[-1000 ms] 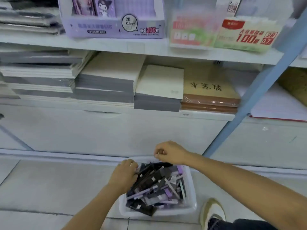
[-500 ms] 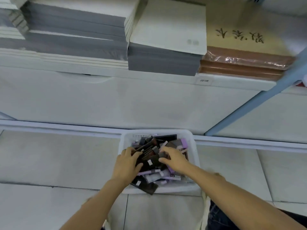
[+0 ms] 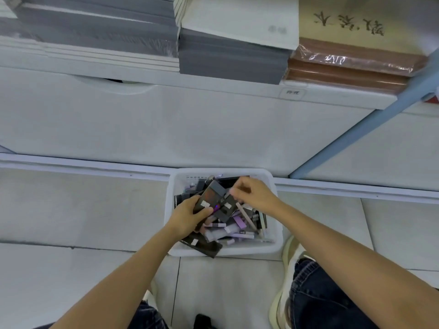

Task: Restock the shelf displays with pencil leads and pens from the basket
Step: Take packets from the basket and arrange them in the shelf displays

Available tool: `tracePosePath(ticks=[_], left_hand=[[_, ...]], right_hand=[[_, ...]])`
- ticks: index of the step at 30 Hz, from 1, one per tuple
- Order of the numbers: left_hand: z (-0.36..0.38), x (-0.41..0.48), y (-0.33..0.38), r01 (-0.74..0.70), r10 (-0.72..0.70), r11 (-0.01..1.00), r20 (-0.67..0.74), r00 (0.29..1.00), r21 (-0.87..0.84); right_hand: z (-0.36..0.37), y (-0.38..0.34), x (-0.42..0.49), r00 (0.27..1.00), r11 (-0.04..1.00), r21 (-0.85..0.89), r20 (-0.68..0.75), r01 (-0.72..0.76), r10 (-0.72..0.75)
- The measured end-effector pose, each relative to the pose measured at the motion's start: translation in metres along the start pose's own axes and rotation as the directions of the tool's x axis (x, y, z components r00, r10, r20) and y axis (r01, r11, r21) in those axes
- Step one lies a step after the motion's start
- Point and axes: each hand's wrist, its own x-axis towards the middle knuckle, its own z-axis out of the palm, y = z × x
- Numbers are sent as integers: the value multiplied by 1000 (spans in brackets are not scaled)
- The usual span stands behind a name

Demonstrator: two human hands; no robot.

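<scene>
Fingers (image 3: 188,203) grip packs (image 3: 210,193) — right hand (image 3: 256,195) blurred.

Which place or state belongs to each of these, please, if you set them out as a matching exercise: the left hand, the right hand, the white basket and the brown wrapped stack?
Things
1. left hand
2. right hand
3. white basket
4. brown wrapped stack

Places or states
A. at the right end of the shelf
B. on the floor tiles
C. grips dark packets
D. fingers curled above the basket's far half

Pairs: 1-C, 2-D, 3-B, 4-A
</scene>
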Motion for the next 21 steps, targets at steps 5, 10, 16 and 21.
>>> tracePosePath(ticks=[5, 10, 16, 21], left_hand=[[1, -10, -19, 64, -64, 997, -9, 998, -46], [5, -11, -20, 80, -79, 996, 25, 997, -41], [8, -9, -18, 56, -56, 998, 20, 998, -18], [6, -8, -19, 50, -50, 999, 3, 999, 9]], right_hand=[[28, 43, -30, 914, 873, -457, 404, 173, 30], [31, 55, -33, 974, 885, -452, 226, 111, -8], [43, 61, -39, 957, 857, -487, 290, 168, -23], [40, 57, -37, 960, 888, -415, 264, 199, -92]])
